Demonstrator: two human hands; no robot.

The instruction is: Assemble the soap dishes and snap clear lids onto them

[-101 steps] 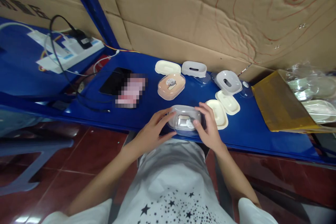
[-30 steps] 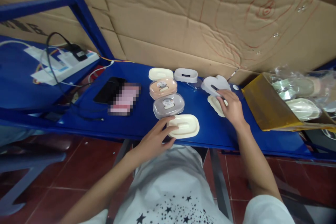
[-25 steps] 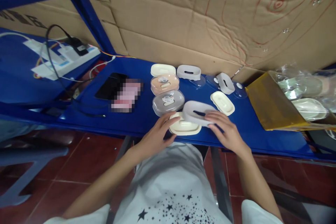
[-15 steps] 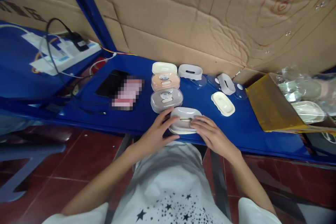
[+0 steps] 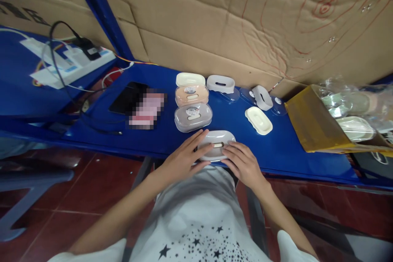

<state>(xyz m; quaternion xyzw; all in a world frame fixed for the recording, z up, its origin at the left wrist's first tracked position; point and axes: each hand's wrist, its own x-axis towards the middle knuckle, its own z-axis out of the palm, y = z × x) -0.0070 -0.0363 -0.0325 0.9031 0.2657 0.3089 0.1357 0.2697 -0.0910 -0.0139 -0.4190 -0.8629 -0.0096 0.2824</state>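
A grey oval soap dish [image 5: 216, 135] with a slot in its middle lies at the table's front edge, close to my body. My left hand [image 5: 185, 156] holds its left end, fingers over the top and thumb along the near side. At the right end, my right hand [image 5: 245, 160] grips it with bent fingers on the upper face and the thumb in front. A pale strip shows through the slot. Just behind stand a lidded grey soap dish [image 5: 194, 119], a lidded peach soap dish [image 5: 199, 97] and a cream one [image 5: 190, 77].
Two grey slotted trays [image 5: 220, 82] [image 5: 263, 97] lie at the back beside clear lids [image 5: 278, 106]. A cream base [image 5: 258, 120] is to their right. An open carton [image 5: 296, 118] of bagged parts stands far right. Left are a phone [image 5: 127, 97] and a power strip [image 5: 73, 67].
The grey top has come down and nearer to my body between both hands. The cream rim seen beneath its near edge before is now hidden. My view has shifted slightly.
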